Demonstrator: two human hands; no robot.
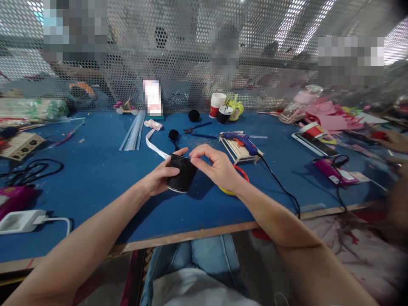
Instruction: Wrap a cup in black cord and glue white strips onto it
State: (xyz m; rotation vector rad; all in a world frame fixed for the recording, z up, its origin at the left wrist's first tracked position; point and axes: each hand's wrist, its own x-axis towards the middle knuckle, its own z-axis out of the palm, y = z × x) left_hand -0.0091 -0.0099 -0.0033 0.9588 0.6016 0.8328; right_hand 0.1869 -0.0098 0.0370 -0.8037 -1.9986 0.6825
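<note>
A black-covered cup (pixel 182 174) with a white edge at its bottom is tilted slightly above the table. My left hand (pixel 159 175) is wrapped around its left side, thumb across the front. At the cup's upper right rim, the thumb and fingers of my right hand (pixel 214 163) are pinched together; what lies between them is too small to make out. A white ribbon (pixel 154 146) runs from behind my left hand to a pale pink bundle (pixel 153 124). Behind the cup, a small black yarn ball (pixel 174 135) trails a dark strand toward my hands.
Pliers (pixel 199 129) and a blue glue gun (pixel 239 140) on a stick rack (pixel 234 154) lie beyond my hands. Yellow-red tape rings (pixel 240 174) sit under my right wrist. Glue sticks (pixel 133 134), a phone (pixel 153 97) and cups (pixel 217 104) stand farther back. Another person's hand (pixel 393 142) is at right.
</note>
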